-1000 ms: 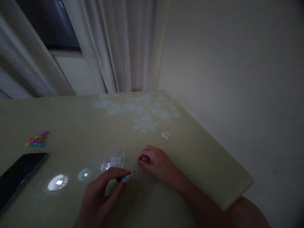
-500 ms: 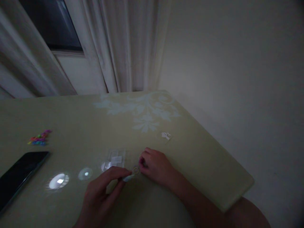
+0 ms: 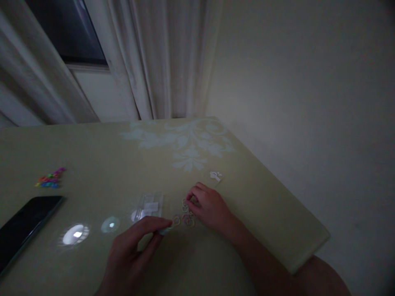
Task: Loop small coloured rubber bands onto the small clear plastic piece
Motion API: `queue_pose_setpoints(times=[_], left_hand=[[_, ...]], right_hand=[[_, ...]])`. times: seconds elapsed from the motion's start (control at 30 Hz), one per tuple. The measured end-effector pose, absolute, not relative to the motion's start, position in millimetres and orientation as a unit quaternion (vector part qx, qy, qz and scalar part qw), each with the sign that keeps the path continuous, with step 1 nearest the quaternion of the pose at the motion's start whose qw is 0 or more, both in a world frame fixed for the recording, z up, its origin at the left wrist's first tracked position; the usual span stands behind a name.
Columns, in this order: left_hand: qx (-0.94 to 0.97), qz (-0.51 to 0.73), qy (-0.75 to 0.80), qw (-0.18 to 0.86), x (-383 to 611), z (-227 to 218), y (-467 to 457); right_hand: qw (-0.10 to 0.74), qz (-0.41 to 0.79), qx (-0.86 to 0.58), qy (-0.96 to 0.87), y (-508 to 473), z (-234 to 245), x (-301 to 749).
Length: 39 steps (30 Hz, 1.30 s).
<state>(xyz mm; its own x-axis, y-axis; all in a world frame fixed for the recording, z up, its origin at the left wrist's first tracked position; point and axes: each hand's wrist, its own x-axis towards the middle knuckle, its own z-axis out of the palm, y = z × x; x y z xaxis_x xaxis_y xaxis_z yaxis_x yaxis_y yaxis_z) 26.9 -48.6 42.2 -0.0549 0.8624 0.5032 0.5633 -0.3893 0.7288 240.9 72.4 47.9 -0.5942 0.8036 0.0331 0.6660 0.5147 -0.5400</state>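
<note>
My left hand [image 3: 135, 246] pinches a small pale bluish-white piece [image 3: 164, 231] between thumb and forefinger, low over the table. Just past its tip lies a single small loop band [image 3: 176, 220]. Several thin coloured loop bands [image 3: 188, 220] lie in a loose cluster to the right of that. Over the cluster's far side, my right hand [image 3: 210, 205] has thumb and forefinger curled together at a pale band [image 3: 184, 204]. Whether a band is caught between those fingertips is too small to tell. Behind my left fingers stands a clear plastic box [image 3: 151, 206], partly covered by them.
A dark phone [image 3: 27, 226] lies at the left of the table [image 3: 92, 156]. Beyond it is a pile of small colourful pieces [image 3: 51, 179]. Small white pieces [image 3: 216, 176] lie beyond my right hand. The table's right edge runs near the wall [image 3: 302, 102]; curtains [image 3: 173, 61] hang behind.
My right hand has moved slightly up and right, uncovering the cluster of loop bands. My left hand stays nearly in place, still pinching the pale piece.
</note>
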Motion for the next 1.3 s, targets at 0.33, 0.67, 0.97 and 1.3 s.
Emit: queue_pose_setpoints(times=[0.33, 0.67, 0.97, 1.3], left_hand=[[0.674, 0.490, 0.535, 0.139, 28.4, 44.5, -48.1], [0.664, 0.469, 0.562, 0.155, 26.2, 41.0, -50.7], [0.654, 0.481, 0.558, 0.172, 24.3, 33.2, -50.4], [0.671, 0.492, 0.529, 0.166, 24.1, 36.9, -47.9]], right_hand=[[0.087, 0.248, -0.386, -0.884, 64.4, 41.6, 237.1], [0.151, 0.328, -0.373, -0.855, 61.3, 52.5, 236.8], [0.209, 0.600, -0.237, -0.735, 44.8, 61.7, 230.3], [0.189, 0.630, -0.233, -0.716, 43.5, 56.7, 229.0]])
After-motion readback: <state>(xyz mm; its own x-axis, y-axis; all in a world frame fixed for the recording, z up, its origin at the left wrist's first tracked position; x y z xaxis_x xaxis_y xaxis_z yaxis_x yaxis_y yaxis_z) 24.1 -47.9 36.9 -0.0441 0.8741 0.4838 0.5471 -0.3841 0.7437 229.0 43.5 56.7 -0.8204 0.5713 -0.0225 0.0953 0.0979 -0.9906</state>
